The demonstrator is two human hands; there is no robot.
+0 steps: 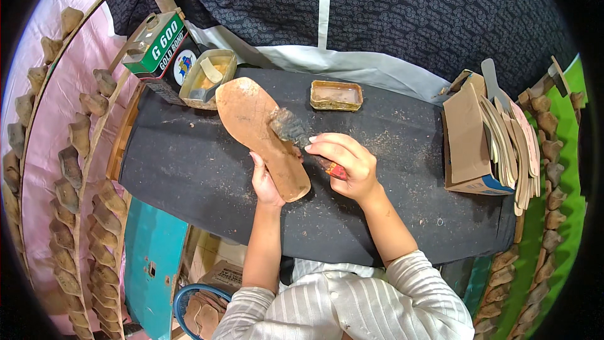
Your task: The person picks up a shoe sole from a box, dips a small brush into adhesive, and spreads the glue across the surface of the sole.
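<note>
A tan, sole-shaped piece [248, 116] slants above the dark cloth, its wide end up and to the left. My left hand [267, 179] grips its narrower end, thumb along the left edge and most fingers hidden behind. In my right hand [349, 164] is a brush [333, 169] with a red handle, held between thumb and fingers. The brush's dark, matted bristles [288, 127] lie against the piece's right side near its middle. Whether the piece is leather or another material, I cannot tell.
Beyond the hands sits a shallow rectangular dish [336, 96]. A metal can [160, 53] and an open container [211, 79] stand back left. At right, a cardboard box [472, 141] holds several flat sole shapes. Wooden shoe lasts [78, 132] hang on racks both sides. Crumbs dot the cloth [402, 182].
</note>
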